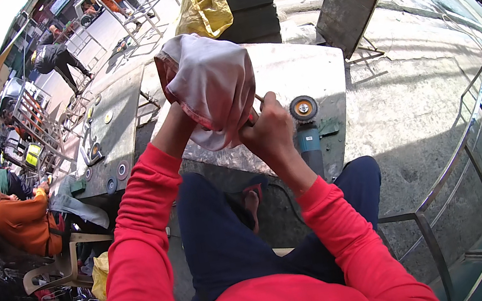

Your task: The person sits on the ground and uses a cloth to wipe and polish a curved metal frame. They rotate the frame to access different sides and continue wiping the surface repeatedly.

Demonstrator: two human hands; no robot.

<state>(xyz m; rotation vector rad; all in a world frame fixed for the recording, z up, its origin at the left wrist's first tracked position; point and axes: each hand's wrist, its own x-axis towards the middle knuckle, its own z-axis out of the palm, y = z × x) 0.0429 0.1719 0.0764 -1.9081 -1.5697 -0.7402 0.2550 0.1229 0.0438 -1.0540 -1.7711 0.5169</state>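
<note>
While the right hand point(267, 125) is clamped on a slim piece point(258, 99) beside the pale cloth point(212, 78), raised above the table point(310, 67), loose folds are best kept off the grinder point(309, 140). The cloth hides the left hand beyond the wrist point(176, 128), so its grip cannot be told; the slim piece is hard to identify.

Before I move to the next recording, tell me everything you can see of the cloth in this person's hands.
The cloth is thin-looking fabric, pale pinkish white, with reddish edging along its left side. It is bunched into a rounded, creased shape, raised above the pale board. The left hand goes into it from the lower left, mostly hidden. The right hand, fingers curled, is at its lower right edge; whether it grips the fabric is unclear.
</note>
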